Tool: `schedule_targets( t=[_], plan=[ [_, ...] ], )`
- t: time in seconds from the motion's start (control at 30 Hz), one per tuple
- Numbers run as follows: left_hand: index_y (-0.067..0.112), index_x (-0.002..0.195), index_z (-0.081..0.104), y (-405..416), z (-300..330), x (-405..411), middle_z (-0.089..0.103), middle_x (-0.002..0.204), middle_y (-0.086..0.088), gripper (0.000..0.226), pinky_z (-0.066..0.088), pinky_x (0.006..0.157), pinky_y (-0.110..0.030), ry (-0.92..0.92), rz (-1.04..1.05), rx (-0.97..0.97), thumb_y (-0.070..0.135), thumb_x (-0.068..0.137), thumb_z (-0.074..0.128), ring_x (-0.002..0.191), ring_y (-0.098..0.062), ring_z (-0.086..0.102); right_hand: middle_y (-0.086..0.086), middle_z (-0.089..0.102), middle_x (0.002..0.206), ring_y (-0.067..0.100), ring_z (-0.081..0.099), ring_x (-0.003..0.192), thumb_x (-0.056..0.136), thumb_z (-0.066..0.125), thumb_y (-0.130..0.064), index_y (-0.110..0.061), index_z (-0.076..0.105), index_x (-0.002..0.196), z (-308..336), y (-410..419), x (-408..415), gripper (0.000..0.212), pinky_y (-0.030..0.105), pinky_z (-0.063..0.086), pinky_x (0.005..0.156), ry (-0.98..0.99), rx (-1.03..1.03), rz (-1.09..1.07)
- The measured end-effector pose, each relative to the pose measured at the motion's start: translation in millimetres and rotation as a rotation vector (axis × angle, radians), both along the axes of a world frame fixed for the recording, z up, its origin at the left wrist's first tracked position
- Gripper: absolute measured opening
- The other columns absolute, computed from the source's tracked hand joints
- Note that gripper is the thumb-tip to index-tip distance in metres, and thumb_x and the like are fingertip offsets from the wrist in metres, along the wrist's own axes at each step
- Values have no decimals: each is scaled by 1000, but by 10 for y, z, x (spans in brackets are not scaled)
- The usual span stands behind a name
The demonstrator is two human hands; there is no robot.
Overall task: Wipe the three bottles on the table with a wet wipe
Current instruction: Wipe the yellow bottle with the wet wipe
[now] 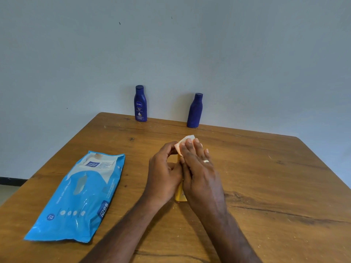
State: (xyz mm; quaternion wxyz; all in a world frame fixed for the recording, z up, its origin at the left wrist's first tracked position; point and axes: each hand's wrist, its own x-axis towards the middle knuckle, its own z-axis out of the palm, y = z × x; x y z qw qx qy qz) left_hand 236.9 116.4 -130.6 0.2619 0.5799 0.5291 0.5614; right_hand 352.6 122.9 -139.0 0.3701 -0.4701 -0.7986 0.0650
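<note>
Two bare forearms come up from the bottom edge, no sleeves, no watch. The left hand [163, 173] wears nothing; the right hand [201, 173] carries a ring [206, 161] (a plain, pale metal band).

Two navy bottles [140, 104], third bottle [180, 195] seemingly yellow, light-blue wipes pack [79, 196]

Two bare forearms reach forward, with the hands brought close together.

The left hand [164, 172] is curled, fingers bent inward toward the right hand and thumb raised at the top, gripping something between the two palms. The right hand [199, 168] lies just beside it, back facing up, fingers stretched forward and pressed flat, a ring on one finger. The two forearms angle in from below and converge at the wrists.
</note>
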Motion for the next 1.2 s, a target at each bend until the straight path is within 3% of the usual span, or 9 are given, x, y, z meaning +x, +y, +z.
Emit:
schedule_targets(
  t=[0.1, 0.23, 0.37, 0.5, 0.6, 0.73, 0.87, 1.07, 1.2],
  plan=[
    [16, 135, 58, -6, -6, 12, 68, 118, 6, 46, 63, 69, -30, 0, -16, 4, 0, 94, 66, 86, -4, 72, 2, 37, 156, 18, 22, 152, 102, 23, -32, -17, 45, 148, 3, 16, -5, 54, 51, 27, 122, -33, 21, -1],
    [22, 131, 61, 7, 0, 13, 67, 120, 12, 44, 59, 84, -22, -26, -8, 7, 2, 92, 68, 108, 4, 65, 1, 41, 156, 17, 24, 150, 102, 24, -34, -20, 45, 148, 28, 8, 35, 52, 47, 21, 122, -41, 9, -62],
    [27, 124, 64, 48, -29, 0, 70, 115, 12, 39, 63, 84, -40, -170, 19, -86, 7, 91, 70, 111, -10, 68, -6, 37, 157, 12, 29, 149, 106, 38, -28, -24, 38, 150, 39, 26, 128, 44, 45, 30, 122, 137, -114, -61],
    [21, 123, 65, 31, 24, -22, 74, 114, -2, 32, 64, 72, -41, -545, -103, -210, 8, 93, 67, 98, -20, 75, -16, 36, 155, 5, 42, 142, 105, 45, -25, -29, 38, 149, 38, 25, 157, 44, 38, 46, 111, 318, -182, 25],
    [18, 131, 61, 28, 34, -80, 74, 116, -15, 34, 62, 73, -43, -841, -262, -309, 13, 97, 61, 103, -31, 73, -15, 38, 157, 12, 51, 137, 105, 45, -24, -32, 36, 149, 27, 33, 157, 45, 44, 52, 104, 354, -206, 52],
    [23, 137, 58, 18, 39, -74, 69, 124, -22, 42, 63, 79, -44, -969, -412, -362, 13, 96, 60, 112, -34, 69, -17, 35, 157, -1, 35, 145, 106, 46, -23, -32, 36, 148, 70, 20, 178, 44, 37, 42, 116, 423, -231, 99],
    [28, 139, 55, 24, 36, -86, 66, 130, -22, 51, 60, 87, -53, -1044, -493, -359, 10, 92, 62, 124, -37, 63, -14, 31, 159, -6, 21, 148, 106, 45, -20, -32, 36, 148, 130, -24, 192, 45, 30, 30, 122, 350, -213, 213],
    [27, 143, 51, 32, 30, -172, 63, 136, -20, 49, 53, 94, -59, -1126, -532, -336, 8, 98, 56, 125, -40, 62, -9, 40, 156, 0, 27, 149, 103, 45, -26, -23, 44, 145, 133, -37, 219, 42, 37, 37, 119, 263, -150, 370],
    [16, 148, 48, 76, 0, -266, 60, 139, -25, 82, 56, 93, -58, -1235, -469, -381, 26, 75, 85, 121, -41, 64, -2, 53, 148, 7, 40, 144, 102, 48, -18, -19, 53, 141, 125, -55, 306, 39, 42, 40, 117, 265, -165, 498]
  ],
)
